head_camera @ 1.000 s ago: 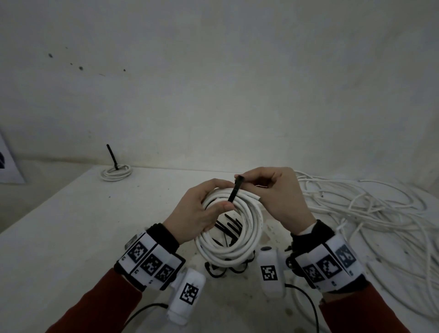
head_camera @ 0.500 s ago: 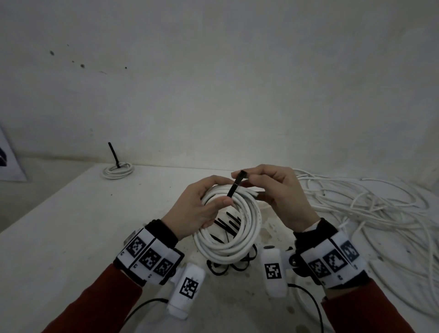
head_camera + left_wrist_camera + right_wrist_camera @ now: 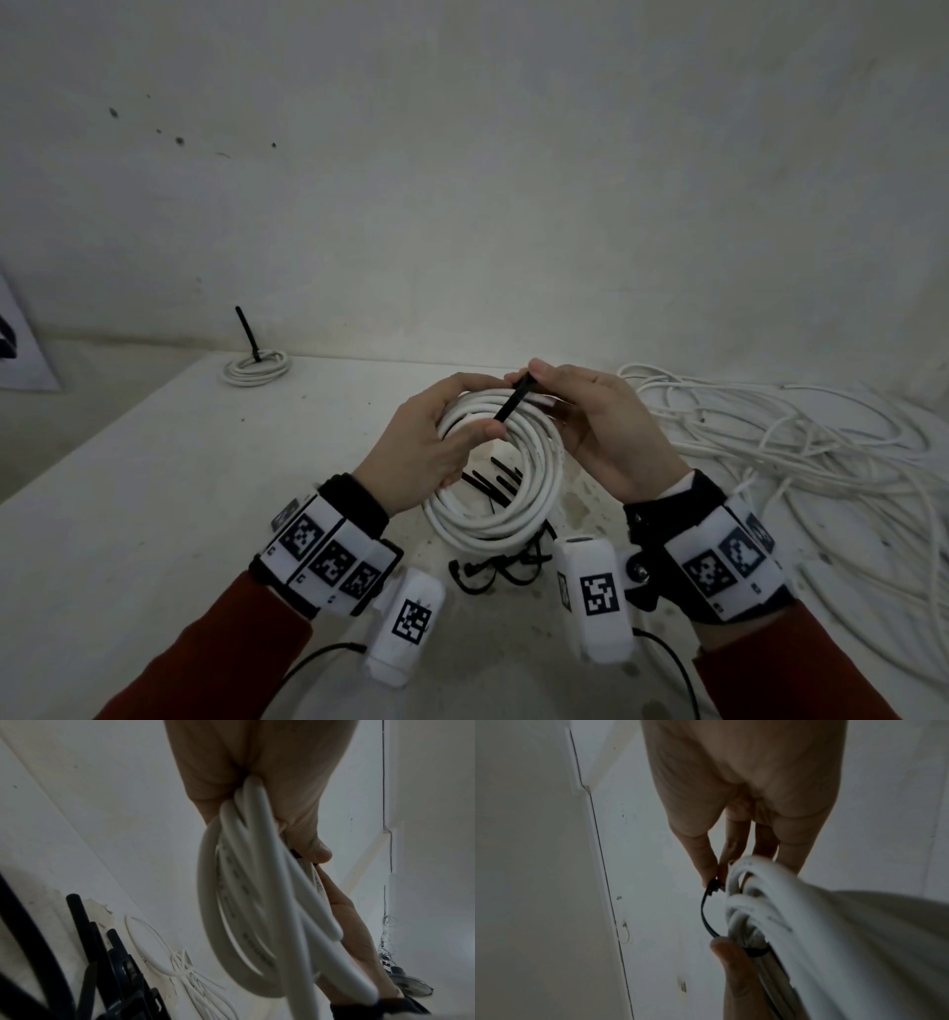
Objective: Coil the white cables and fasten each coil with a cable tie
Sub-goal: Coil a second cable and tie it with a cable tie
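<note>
Since a second ago our hands have shifted little: the coil (image 3: pixel 495 473) stays raised over the table (image 3: pixel 154 514), and our right hand (image 3: pixel 601 437) has drawn the tie (image 3: pixel 511 406) a touch further from the left thumb.

Nearest us, spare ties (image 3: pixel 493 480) lie on the table under the coil, within easy reach, we judge, for the next bundle. Our left hand (image 3: pixel 431 447) wraps the coil's upper left, fingers curled behind the strands and thumb pressed on top, pinning one end of the tie against the cable; that keeps the loops from springing apart. The right thumb and forefinger pinch the tie's head, as the right wrist view shows, while the other right fingers (image 3: pixel 765 845) reach nearly straight behind the strands. Between the two pinches the tie bows loosely, not yet closed, so fastening remains to be done.

Further right, loose cable (image 3: pixel 796 447) sprawls in a heap, uncoiled. At the far left edge sits a finished coil (image 3: pixel 257 366) with its tie tail upright.
</note>
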Demonstrator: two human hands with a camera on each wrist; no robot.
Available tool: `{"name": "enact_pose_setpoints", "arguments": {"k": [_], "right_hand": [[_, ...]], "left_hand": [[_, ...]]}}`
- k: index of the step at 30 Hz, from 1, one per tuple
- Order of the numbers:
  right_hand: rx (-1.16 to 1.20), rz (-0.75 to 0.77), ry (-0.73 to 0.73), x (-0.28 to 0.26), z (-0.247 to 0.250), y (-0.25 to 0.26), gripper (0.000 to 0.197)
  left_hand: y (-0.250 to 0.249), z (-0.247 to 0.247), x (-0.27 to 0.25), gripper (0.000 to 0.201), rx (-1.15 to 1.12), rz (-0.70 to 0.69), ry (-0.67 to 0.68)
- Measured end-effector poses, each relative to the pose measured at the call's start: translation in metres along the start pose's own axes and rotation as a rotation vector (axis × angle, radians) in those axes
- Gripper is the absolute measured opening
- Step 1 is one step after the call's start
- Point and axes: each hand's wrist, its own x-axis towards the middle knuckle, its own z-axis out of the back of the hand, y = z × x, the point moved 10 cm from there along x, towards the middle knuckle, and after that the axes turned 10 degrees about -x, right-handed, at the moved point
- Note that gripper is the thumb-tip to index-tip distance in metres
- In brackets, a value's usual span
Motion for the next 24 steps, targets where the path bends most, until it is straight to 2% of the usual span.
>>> {"name": "enact_pose_setpoints", "arguments": {"k": [4, 8, 14, 20, 24], "right_hand": [[0.004, -0.016, -0.024, 0.0, 0.002, -0.001, 0.047], [-0.006, -0.028, -0.034, 0.0, 0.001, -0.005, 0.04], [-0.005, -0.086, 0.033, 0.0, -0.004, -0.011, 0.035], [0.097, -0.186, 0.126, -0.004, -0.011, -0.015, 0.02], [-0.002, -0.087, 0.074, -0.001, -0.007, -0.007, 0.035]], "left_hand": [[0.006, 0.0, 0.001, 0.05, 0.023, 0.071, 0.0], [0.005, -0.004, 0.0, 0.029, 0.108, 0.087, 0.072], [0.004, 0.0, -0.001, 0.032, 0.172, 0.089, 0.094], [-0.003, 0.0, -0.001, 0.032, 0.268, 0.025, 0.121], [-0.004, 0.005, 0.002, 0.028, 0.306, 0.02, 0.098]]}}
